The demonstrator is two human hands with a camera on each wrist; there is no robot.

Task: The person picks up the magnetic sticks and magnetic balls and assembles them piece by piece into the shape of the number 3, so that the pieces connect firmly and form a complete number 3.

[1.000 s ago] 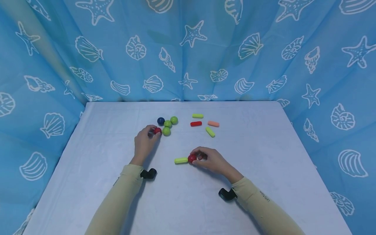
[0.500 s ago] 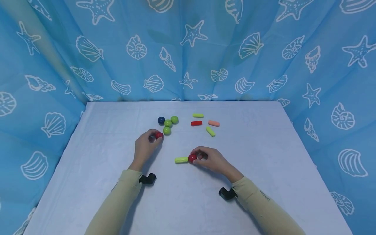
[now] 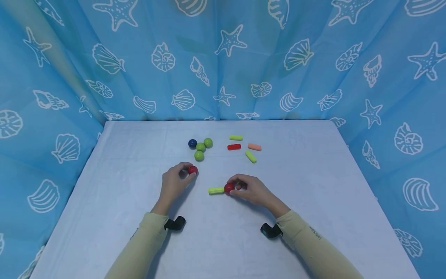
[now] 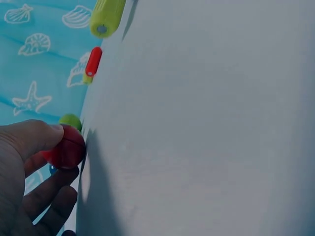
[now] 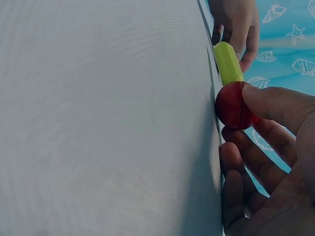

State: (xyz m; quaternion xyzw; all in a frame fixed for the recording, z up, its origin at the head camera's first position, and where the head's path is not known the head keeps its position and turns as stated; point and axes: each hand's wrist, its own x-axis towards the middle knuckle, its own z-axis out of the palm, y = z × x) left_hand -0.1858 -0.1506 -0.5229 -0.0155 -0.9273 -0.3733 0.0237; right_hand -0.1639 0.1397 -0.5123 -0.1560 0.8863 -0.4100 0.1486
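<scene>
My left hand (image 3: 175,180) pinches a red ball (image 3: 192,170) between thumb and fingertips, low over the white table, left of the middle. A red seam-lined ball (image 5: 232,105) is pinched by my right hand (image 3: 252,189) near the table's centre. Against that ball's left side lies a ribbed yellow-green rod (image 3: 216,190), its end touching the ball. In the left wrist view the rod's near end (image 4: 102,28) shows a small grey disc. Behind the left hand sits a cluster of green balls (image 3: 200,147) and a dark blue ball (image 3: 192,143).
Farther back lie a red rod (image 3: 234,147), an orange rod (image 3: 254,147) and two yellow-green rods (image 3: 250,156), apart from one another. A white cloth covers the table (image 3: 313,186). Blue curtains (image 3: 223,58) with white shell prints enclose its back and sides.
The red ball in my left hand has come away from the green balls, toward me and slightly right. My right hand keeps its hold on the other red ball beside the rod.
</scene>
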